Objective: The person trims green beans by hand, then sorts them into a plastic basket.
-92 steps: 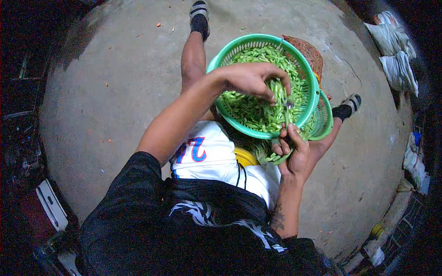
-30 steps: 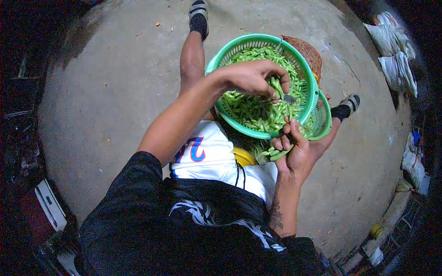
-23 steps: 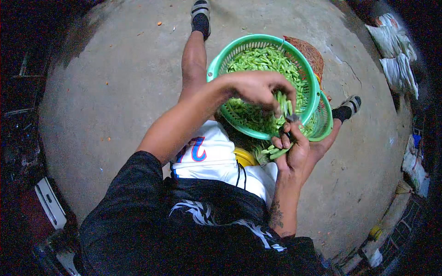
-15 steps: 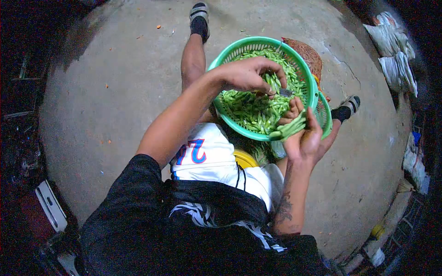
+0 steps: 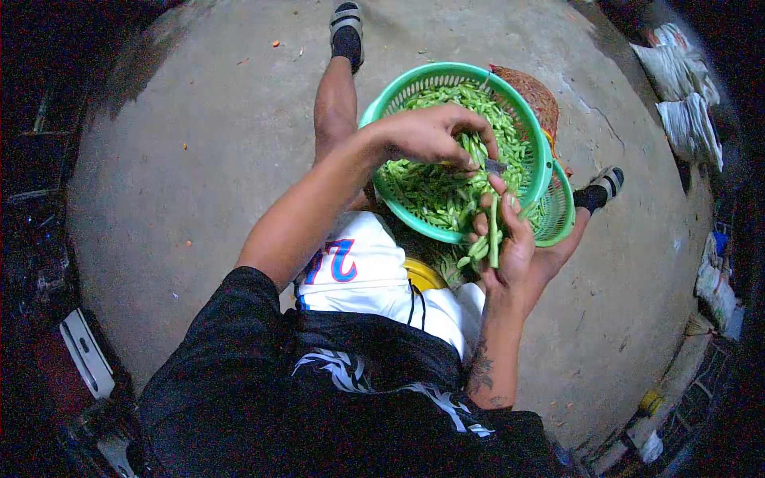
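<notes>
hands over green basket, pods

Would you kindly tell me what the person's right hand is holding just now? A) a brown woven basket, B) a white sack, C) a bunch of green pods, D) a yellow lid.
C: the right hand grips several green pods upright at the rim of the green basket, just below the left hand.

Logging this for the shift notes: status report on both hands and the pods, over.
Left hand pinching a small blade over the green basket. Right hand gripping a bunch of green pods beside the rim. Nothing between them.
</notes>
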Action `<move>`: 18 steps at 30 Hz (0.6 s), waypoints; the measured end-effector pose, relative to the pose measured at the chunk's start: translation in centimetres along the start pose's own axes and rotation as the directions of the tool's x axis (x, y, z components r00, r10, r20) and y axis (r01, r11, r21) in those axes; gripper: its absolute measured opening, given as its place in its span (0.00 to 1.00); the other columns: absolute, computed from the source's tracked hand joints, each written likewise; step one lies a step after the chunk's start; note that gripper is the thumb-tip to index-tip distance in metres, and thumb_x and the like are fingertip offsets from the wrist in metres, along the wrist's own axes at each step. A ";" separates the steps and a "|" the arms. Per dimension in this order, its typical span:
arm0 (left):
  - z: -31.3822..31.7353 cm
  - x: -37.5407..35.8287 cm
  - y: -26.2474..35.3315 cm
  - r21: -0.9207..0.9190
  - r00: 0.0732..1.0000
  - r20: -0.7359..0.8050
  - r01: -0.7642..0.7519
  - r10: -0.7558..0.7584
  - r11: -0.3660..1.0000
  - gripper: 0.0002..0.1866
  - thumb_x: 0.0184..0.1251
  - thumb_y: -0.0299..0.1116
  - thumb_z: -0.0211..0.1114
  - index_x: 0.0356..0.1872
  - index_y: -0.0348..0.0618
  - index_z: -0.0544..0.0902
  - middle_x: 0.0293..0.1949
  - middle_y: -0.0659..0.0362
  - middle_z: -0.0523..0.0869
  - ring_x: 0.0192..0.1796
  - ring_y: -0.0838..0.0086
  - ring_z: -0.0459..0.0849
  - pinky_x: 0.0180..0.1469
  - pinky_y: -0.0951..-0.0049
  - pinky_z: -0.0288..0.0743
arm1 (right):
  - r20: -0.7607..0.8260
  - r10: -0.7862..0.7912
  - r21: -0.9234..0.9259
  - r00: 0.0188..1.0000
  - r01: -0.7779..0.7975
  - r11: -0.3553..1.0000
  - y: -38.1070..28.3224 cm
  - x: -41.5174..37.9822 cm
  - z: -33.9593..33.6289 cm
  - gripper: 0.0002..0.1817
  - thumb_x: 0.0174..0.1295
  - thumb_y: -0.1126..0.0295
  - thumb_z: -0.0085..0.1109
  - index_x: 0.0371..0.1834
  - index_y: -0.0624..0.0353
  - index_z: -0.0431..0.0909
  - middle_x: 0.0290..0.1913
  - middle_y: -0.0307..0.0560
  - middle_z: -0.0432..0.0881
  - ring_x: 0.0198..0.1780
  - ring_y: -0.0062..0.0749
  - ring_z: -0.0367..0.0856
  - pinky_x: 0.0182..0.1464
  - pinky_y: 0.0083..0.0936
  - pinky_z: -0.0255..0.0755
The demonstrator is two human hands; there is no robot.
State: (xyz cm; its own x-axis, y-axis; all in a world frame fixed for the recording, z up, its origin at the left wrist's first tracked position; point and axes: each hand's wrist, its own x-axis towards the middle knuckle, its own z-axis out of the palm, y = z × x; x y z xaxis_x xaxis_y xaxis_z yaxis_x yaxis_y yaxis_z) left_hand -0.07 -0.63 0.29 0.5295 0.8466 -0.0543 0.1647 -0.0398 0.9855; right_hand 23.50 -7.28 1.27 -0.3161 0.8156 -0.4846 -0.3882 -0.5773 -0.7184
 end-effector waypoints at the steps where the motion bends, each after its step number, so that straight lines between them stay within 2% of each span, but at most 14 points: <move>1: 0.3 0.3 -0.3 0.095 0.996 0.016 -0.090 0.089 0.991 0.20 0.58 0.27 0.73 0.53 0.41 0.86 0.49 0.57 0.89 0.57 0.70 0.82 0.64 0.67 0.72 | -0.011 -0.017 -0.005 1.000 0.017 1.000 0.1 0.0 -0.1 0.20 0.79 0.58 0.54 0.66 0.58 0.72 0.38 0.41 0.80 0.24 0.20 0.72 0.23 0.18 0.68; 4: 1.5 0.5 -0.7 0.035 0.987 0.070 -0.148 0.145 0.988 0.20 0.57 0.28 0.74 0.53 0.41 0.86 0.50 0.57 0.89 0.57 0.70 0.82 0.65 0.66 0.71 | 0.006 -0.017 0.047 1.000 0.017 0.999 0.4 0.3 -0.7 0.18 0.79 0.58 0.53 0.62 0.56 0.71 0.38 0.43 0.80 0.24 0.20 0.71 0.22 0.17 0.66; 5: 1.8 0.5 -0.7 0.040 0.989 0.086 -0.125 0.121 0.991 0.20 0.56 0.28 0.74 0.53 0.41 0.87 0.50 0.57 0.89 0.58 0.69 0.82 0.65 0.66 0.71 | 0.006 -0.019 0.048 1.000 0.018 0.999 0.5 0.5 -1.2 0.18 0.79 0.58 0.53 0.62 0.56 0.71 0.38 0.43 0.80 0.24 0.20 0.71 0.22 0.17 0.66; 6: 1.8 0.5 -0.5 0.041 0.989 0.087 -0.126 0.122 0.991 0.20 0.56 0.28 0.74 0.53 0.41 0.87 0.50 0.57 0.89 0.58 0.69 0.82 0.65 0.66 0.71 | 0.054 -0.014 0.118 0.998 0.008 0.993 0.4 0.7 -1.4 0.17 0.78 0.58 0.54 0.61 0.57 0.71 0.38 0.44 0.80 0.25 0.21 0.71 0.22 0.17 0.66; 7: 1.8 0.4 -0.3 0.055 0.993 0.067 -0.106 0.102 0.993 0.21 0.56 0.27 0.74 0.54 0.42 0.86 0.51 0.57 0.88 0.59 0.70 0.81 0.67 0.66 0.70 | 0.103 -0.013 0.187 0.995 -0.006 0.982 0.4 0.8 -1.7 0.17 0.78 0.59 0.55 0.59 0.57 0.70 0.38 0.45 0.80 0.26 0.21 0.72 0.22 0.17 0.67; 9: 1.6 0.3 -0.2 0.070 0.995 0.048 -0.086 0.083 0.994 0.22 0.56 0.26 0.74 0.55 0.42 0.86 0.53 0.57 0.88 0.60 0.70 0.81 0.68 0.66 0.70 | 0.085 -0.018 0.230 0.996 -0.003 0.973 0.2 0.7 -1.5 0.16 0.77 0.60 0.55 0.59 0.57 0.70 0.38 0.45 0.80 0.27 0.22 0.72 0.23 0.17 0.67; 10: 1.4 0.4 -0.3 0.013 0.996 0.022 -0.088 0.088 0.996 0.24 0.56 0.25 0.73 0.57 0.42 0.85 0.55 0.57 0.87 0.62 0.69 0.80 0.70 0.65 0.69 | 0.067 -0.020 0.272 0.998 0.001 0.962 0.0 0.6 -1.3 0.16 0.76 0.61 0.55 0.59 0.58 0.71 0.37 0.44 0.80 0.28 0.22 0.73 0.23 0.17 0.67; 11: 1.3 0.4 -0.4 -0.045 0.996 -0.004 -0.091 0.091 0.995 0.25 0.56 0.24 0.73 0.58 0.42 0.84 0.57 0.57 0.86 0.64 0.69 0.79 0.71 0.65 0.68 | 0.056 -0.040 0.230 0.998 0.026 0.973 0.1 0.8 -1.8 0.18 0.74 0.65 0.58 0.61 0.60 0.71 0.39 0.44 0.81 0.33 0.23 0.77 0.25 0.17 0.72; 12: 1.4 0.4 -0.3 -0.045 0.996 -0.005 -0.091 0.091 0.995 0.25 0.56 0.24 0.73 0.58 0.42 0.84 0.57 0.57 0.86 0.64 0.69 0.79 0.71 0.65 0.68 | 0.057 -0.040 0.230 0.998 0.025 0.973 0.2 0.9 -1.9 0.18 0.74 0.65 0.58 0.61 0.60 0.71 0.39 0.44 0.81 0.33 0.23 0.77 0.25 0.17 0.72; 14: 1.6 0.2 -0.1 -0.010 0.975 -0.080 -0.209 0.207 0.978 0.25 0.55 0.23 0.71 0.58 0.43 0.85 0.53 0.57 0.87 0.54 0.71 0.83 0.61 0.67 0.75 | -0.055 -0.104 -0.016 0.993 0.103 0.995 0.4 1.0 -1.9 0.20 0.73 0.67 0.60 0.64 0.61 0.71 0.43 0.45 0.84 0.37 0.22 0.81 0.29 0.18 0.77; 16: 1.6 0.3 -0.1 -0.040 0.982 -0.060 -0.183 0.181 0.982 0.25 0.55 0.23 0.72 0.58 0.43 0.85 0.52 0.57 0.88 0.55 0.71 0.83 0.60 0.67 0.76 | -0.077 -0.096 -0.011 0.992 0.095 0.995 0.0 0.4 -1.1 0.21 0.71 0.70 0.63 0.65 0.62 0.72 0.45 0.46 0.86 0.36 0.22 0.83 0.28 0.18 0.79; 18: 1.7 0.4 -0.3 -0.070 0.987 -0.038 -0.159 0.156 0.985 0.25 0.56 0.23 0.72 0.58 0.43 0.85 0.51 0.56 0.88 0.55 0.71 0.83 0.59 0.68 0.76 | -0.085 -0.122 -0.035 0.989 0.120 0.992 0.1 0.1 -0.5 0.19 0.71 0.70 0.65 0.62 0.61 0.74 0.45 0.46 0.86 0.31 0.21 0.82 0.25 0.16 0.77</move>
State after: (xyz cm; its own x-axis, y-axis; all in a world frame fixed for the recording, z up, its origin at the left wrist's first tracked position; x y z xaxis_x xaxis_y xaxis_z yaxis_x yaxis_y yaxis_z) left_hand 1.51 -1.15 -0.26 0.5169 0.8494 0.1066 0.0199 -0.1364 0.9905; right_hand 23.87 -7.25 0.94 -0.1916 0.8804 -0.4337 -0.3931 -0.4738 -0.7880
